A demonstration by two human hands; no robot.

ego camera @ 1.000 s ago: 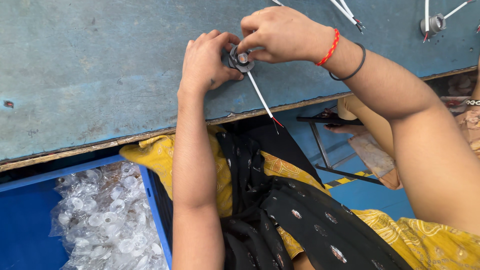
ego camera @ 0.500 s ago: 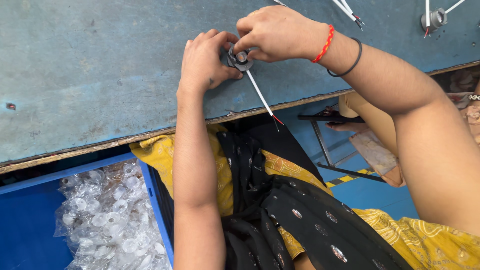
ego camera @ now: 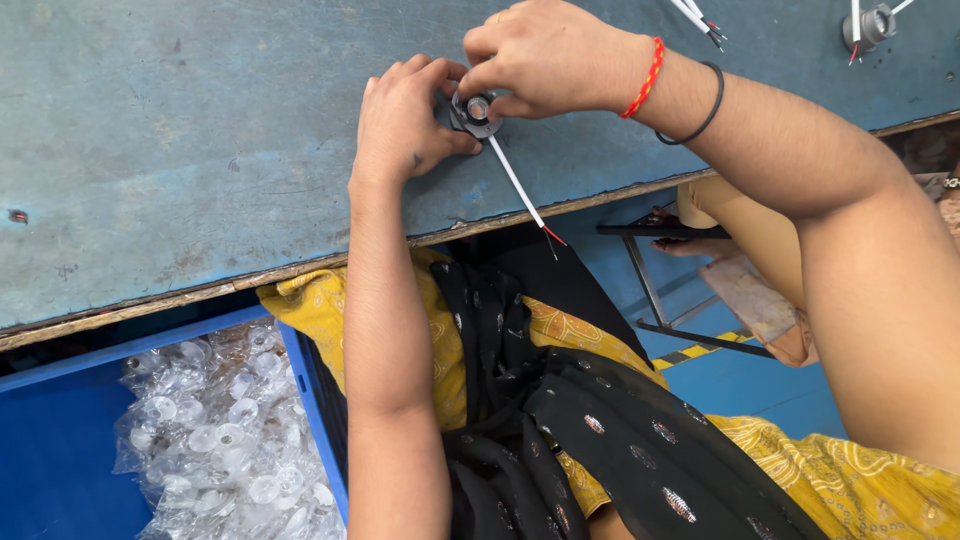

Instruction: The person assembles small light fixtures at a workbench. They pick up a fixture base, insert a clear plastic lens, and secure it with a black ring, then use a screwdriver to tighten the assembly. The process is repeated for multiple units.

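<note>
Part: we see the small round part (ego camera: 474,108) near the worktop's (ego camera: 200,150) front edge.
Hands: our left hand (ego camera: 405,120) and right hand (ego camera: 545,55) pinch it together.

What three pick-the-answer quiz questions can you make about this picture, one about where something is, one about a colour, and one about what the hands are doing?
1. Where is the blue crate of clear plastic parts?
A. On the table
B. Below the table edge, lower left
C. On the lap

2. What colour is the table?
A. Blue-grey
B. Yellow
C. White

3. What are the hands doing?
A. Resting flat and empty
B. Both gripping a small round part
C. Reaching into the crate

Answers:
1 B, it sits under the table's front edge.
2 A, the worn top is blue-grey.
3 B, the left hand and right hand pinch the small round part with its white wires.
</note>
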